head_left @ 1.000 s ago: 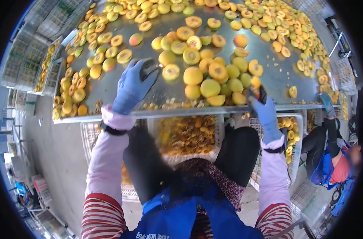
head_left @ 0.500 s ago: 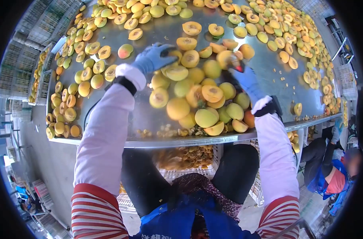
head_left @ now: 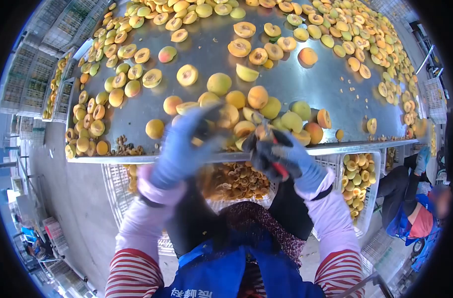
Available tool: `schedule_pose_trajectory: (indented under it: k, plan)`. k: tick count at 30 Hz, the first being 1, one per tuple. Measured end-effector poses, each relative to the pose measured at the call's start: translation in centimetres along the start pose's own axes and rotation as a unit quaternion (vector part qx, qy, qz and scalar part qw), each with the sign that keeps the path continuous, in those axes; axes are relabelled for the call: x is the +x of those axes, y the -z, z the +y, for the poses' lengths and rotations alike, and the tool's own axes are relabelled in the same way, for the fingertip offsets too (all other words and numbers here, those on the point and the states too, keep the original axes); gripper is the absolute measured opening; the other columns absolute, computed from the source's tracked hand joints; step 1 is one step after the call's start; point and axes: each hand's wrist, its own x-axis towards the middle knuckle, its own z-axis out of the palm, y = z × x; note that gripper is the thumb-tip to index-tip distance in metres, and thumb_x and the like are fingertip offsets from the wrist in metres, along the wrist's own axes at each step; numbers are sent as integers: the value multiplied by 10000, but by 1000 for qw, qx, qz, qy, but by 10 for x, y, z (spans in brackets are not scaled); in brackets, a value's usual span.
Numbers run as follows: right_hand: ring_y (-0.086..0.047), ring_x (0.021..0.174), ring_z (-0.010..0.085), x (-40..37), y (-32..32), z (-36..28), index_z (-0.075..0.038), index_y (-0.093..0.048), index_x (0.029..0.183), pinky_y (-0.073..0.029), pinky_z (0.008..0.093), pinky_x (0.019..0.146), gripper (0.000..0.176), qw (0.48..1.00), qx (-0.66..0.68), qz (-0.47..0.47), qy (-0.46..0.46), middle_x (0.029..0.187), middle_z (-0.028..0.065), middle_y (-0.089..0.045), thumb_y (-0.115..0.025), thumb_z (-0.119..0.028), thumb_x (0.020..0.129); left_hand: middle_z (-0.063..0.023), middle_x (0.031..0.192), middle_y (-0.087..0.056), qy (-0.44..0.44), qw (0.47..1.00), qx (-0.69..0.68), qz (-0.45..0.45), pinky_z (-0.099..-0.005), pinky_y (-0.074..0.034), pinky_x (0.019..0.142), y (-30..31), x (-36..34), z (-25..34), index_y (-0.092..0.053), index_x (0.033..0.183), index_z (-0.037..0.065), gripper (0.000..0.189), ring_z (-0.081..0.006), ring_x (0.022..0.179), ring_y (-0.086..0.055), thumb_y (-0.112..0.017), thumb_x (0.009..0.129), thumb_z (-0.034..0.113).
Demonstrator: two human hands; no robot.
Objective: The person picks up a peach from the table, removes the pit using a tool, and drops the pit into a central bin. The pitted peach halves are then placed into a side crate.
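Note:
Near the table's front edge, my left hand [head_left: 184, 141] in a blue glove is blurred, its fingers apart beside a pile of yellow peaches [head_left: 219, 84], whole and halved. Nothing shows in its grasp. My right hand [head_left: 288, 156], in a blue glove darkened at the fingers, grips a red-handled tool [head_left: 280, 169]. The tool's metal tip points up toward the pile; its exact kind is partly hidden by the fingers. A halved peach [head_left: 246, 73] lies just behind the pile, and another peach half [head_left: 187, 75] sits left of it.
The metal table [head_left: 137, 107] carries many more peach halves [head_left: 355, 44] along its back and sides. Below its edge stand a crate of brown pits or scraps [head_left: 241, 181] and a white crate [head_left: 369, 211] holding peaches. Another person [head_left: 417, 213] sits at the right.
Both hands have drawn back toward my body and the table edge. Peaches from the pile have spread out, with some halves now farther back. The tool has come nearer to me.

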Motion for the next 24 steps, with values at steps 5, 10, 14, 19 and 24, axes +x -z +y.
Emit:
schedule_pose_trajectory:
  k: [5,10,14,19,24]
  plan:
    - [-608,669,164,-39,-24,96,-47,-510,1131,-491,270,542,309,983,155,100,-11,868,79,-606,-622,-174,873,-120,1071,-639,38,985,86,-145,-336,-498,838,-45,-50,-7,-602,1127,63,333,-246,970,-637,-664,805,119]
    - [-603,675,161,-76,-60,152,-67,-522,1145,-499,296,562,358,957,135,253,41,840,65,-613,-639,-272,876,-123,900,-666,52,978,202,-15,-370,-511,746,-26,-35,2,-621,1041,90,325,-276,869,-653,-708,784,270]
    - [-598,732,187,-73,-54,205,-63,-448,1262,-489,309,631,449,969,159,181,53,922,84,-600,-626,-235,888,-138,968,-640,-4,932,355,71,-414,-485,802,-37,52,-16,-573,1093,88,458,-290,964,-621,-684,782,405]
    - [-577,752,183,-73,-50,181,-69,-408,1309,-470,310,647,468,969,180,143,91,919,89,-584,-604,-199,904,-168,1136,-582,62,906,419,-1,-408,-464,890,-69,147,-60,-549,1181,102,579,-324,1093,-560,-683,751,467]
    - [-573,638,149,-75,-40,145,-71,-456,1222,-459,266,500,331,940,227,221,125,878,52,-580,-565,-159,922,-134,1100,-578,-24,911,411,-14,-405,-474,857,-58,132,-59,-563,1175,137,509,-324,1050,-571,-705,742,365]
